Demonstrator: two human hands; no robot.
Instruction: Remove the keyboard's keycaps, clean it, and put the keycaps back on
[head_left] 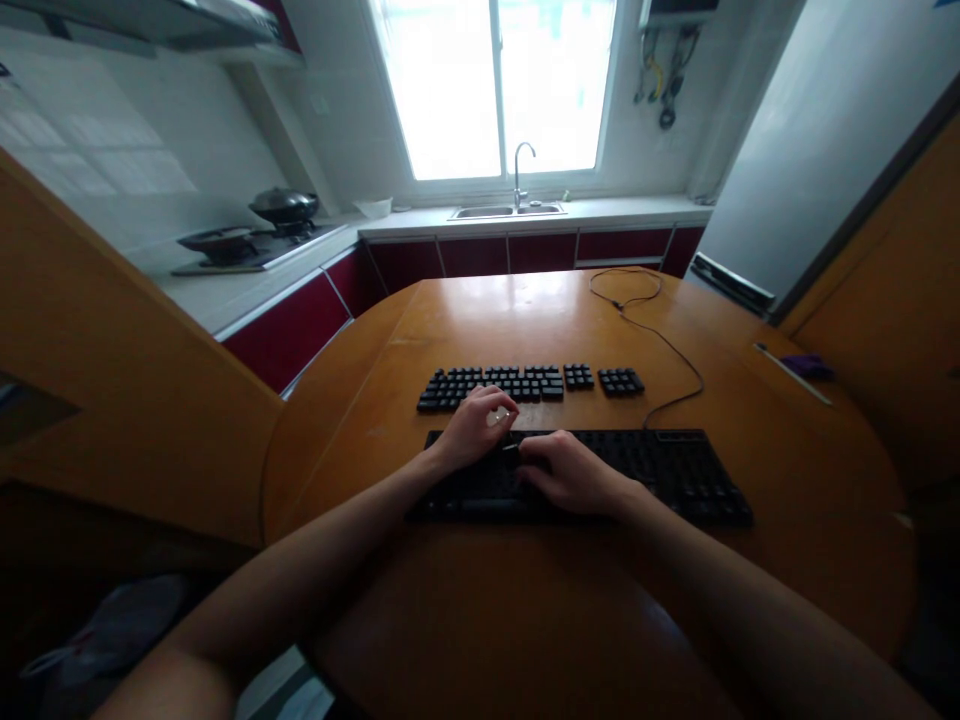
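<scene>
A black keyboard base (675,475) lies on the round wooden table (525,620) in front of me. Behind it, several loose black keycaps (495,385) are laid out in rows in keyboard order. My left hand (474,428) hovers over the base's upper left part, fingers pinched on a small thin tool whose tip shows between my hands. My right hand (568,472) rests on the middle of the base, fingers curled down onto it. What lies under either hand is hidden.
The keyboard's cable (660,340) loops across the far right of the table. A thin stick and a purple item (806,368) lie at the right edge. Beyond are a kitchen counter with a sink (506,210), a stove with pans (255,235) and a grey fridge (795,150).
</scene>
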